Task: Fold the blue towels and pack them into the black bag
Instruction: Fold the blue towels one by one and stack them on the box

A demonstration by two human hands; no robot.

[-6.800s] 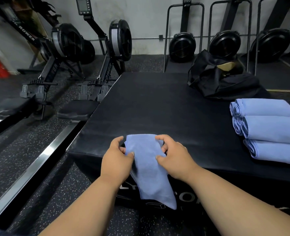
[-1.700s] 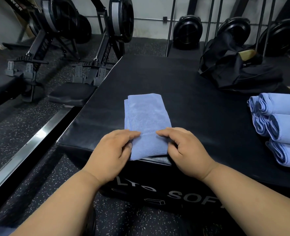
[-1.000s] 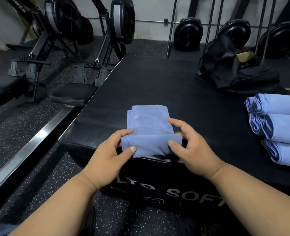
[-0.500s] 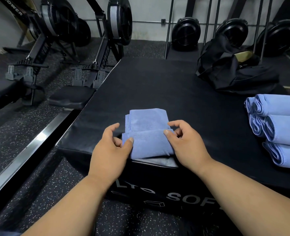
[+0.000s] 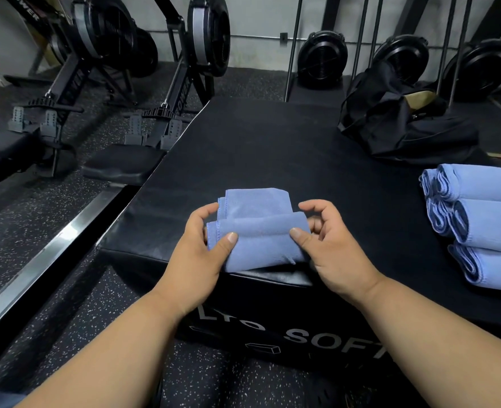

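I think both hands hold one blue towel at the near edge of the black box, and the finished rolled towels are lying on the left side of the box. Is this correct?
Not fully. The head view shows the rolled towels on the right side of the black box, not the left. The rest holds: the left hand and the right hand both hold one blue towel at the near edge.

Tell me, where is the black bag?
In the head view, the black bag sits at the far right of the black box, behind the rolled blue towels, away from both hands.
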